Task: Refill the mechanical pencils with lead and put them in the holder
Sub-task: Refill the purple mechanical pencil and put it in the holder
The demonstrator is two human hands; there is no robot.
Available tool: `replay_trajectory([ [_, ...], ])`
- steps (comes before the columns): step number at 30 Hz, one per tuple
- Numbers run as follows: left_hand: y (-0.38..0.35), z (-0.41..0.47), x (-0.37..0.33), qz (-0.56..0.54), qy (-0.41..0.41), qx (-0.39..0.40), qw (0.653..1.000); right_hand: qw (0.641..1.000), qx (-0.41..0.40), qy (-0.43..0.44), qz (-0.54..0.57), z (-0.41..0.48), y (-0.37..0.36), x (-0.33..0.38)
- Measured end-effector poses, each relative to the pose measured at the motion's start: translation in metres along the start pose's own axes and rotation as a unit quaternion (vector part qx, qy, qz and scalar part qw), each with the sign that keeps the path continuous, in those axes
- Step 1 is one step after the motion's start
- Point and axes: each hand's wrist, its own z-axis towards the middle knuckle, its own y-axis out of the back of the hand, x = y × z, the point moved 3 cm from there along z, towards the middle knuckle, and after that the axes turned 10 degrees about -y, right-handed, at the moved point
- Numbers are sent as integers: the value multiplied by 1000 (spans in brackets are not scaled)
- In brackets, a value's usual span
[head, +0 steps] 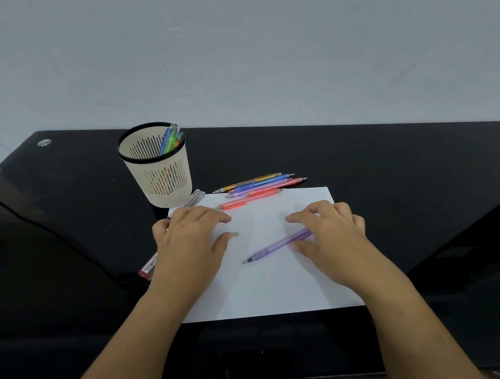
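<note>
Taking the middle of the white paper as the dial's centre, the holder stands upright at 11 o'clock, with a clear tube lying at its foot. A heap of loose pencils blocks 12 o'clock and spills onto the sheet's far edge. The left hand fills 9 o'clock, with a red lead case just beyond it. The right hand fills 3 o'clock, and the purple pencil it holds slants across the gap between them. Bare tabletop lies open at 1 to 2 o'clock, and the sheet is bare toward 6 o'clock.
</note>
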Motion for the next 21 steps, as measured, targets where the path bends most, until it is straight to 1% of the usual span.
replay_trajectory([
  [3, 1, 0, 0, 0, -3, 1, 1000, 1000, -8, -8, 4, -1, 2, -4],
  [7, 1, 2, -1, -6, -10, 5, 1000, 999, 5, 30, 17, -5, 4, 4],
  [11, 5, 2, -6, -14, -28, -16, 999, 998, 12, 54, 35, -11, 7, 15],
  [14, 8, 1, -11, -32, -55, -26, 998, 996, 8, 69, 50, -15, 7, 25],
  [17, 9, 0, -16, -46, -90, -17, 995, 995, 2, 77, 65, -15, 6, 30],
  [21, 10, -1, -18, -42, -100, -10, 994, 991, -19, 90, 101, -16, 8, 31],
])
